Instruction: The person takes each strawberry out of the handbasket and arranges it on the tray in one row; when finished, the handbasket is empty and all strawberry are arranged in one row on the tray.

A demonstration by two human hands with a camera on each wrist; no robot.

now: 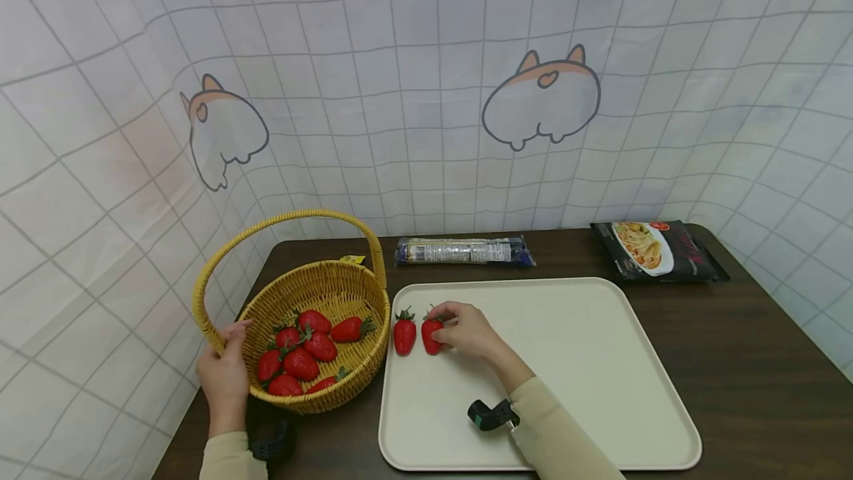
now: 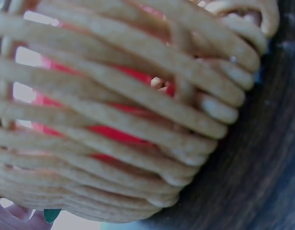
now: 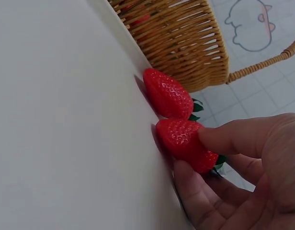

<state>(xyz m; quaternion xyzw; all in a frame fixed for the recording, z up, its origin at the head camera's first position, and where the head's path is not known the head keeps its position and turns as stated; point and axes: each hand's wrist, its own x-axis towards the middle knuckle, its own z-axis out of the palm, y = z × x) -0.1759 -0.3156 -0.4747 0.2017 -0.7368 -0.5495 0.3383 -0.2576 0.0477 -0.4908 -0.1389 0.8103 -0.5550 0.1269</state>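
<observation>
A yellow wicker basket [image 1: 343,391] with a tall handle stands at the left, with several red strawberries [image 1: 301,364] inside. My left hand [image 1: 225,376] grips the basket at its left side, by the foot of the handle; the left wrist view shows mostly blurred weave. On the cream tray [image 1: 553,361], my right hand [image 1: 466,330] pinches a strawberry [image 3: 183,141] between thumb and fingers, near the tray's upper left corner. Another strawberry [image 1: 404,334] lies just left of it, leaves pointing away from me. In the right wrist view, the pinched strawberry sits at the tray surface.
Behind the tray lies a long clear-and-blue packet [image 1: 463,251]. A black food pack [image 1: 656,251] rests at the table's back right. A small yellow wrapper [image 1: 353,259] shows behind the basket. The dark wooden table [image 1: 753,376] backs onto a checked white curtain [image 1: 426,95].
</observation>
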